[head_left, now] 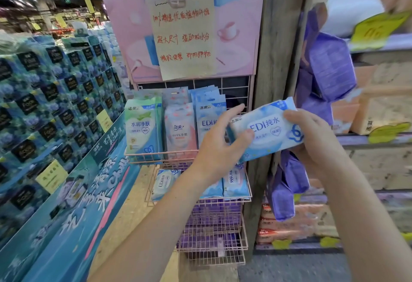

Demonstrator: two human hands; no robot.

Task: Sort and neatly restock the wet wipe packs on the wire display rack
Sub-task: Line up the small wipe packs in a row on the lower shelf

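A light blue EDI wet wipe pack (266, 125) is held flat in front of the pink wire rack (156, 155). My left hand (219, 143) grips its left end and my right hand (316, 139) grips its right end. The rack's top basket holds upright packs: green (142, 128), pink (179, 130) and blue EDI packs (206, 112). The second basket holds blue packs lying down (235, 183), partly hidden by my left forearm. Lower baskets hold purple packs (211, 212).
A tall stack of blue tissue boxes (55, 94) fills the left. A pink poster with a handwritten note (185, 30) hangs above the rack. A wooden post (276, 54) stands to its right, with purple packs (330, 67) hanging and shelves of orange packs (289, 226) beyond.
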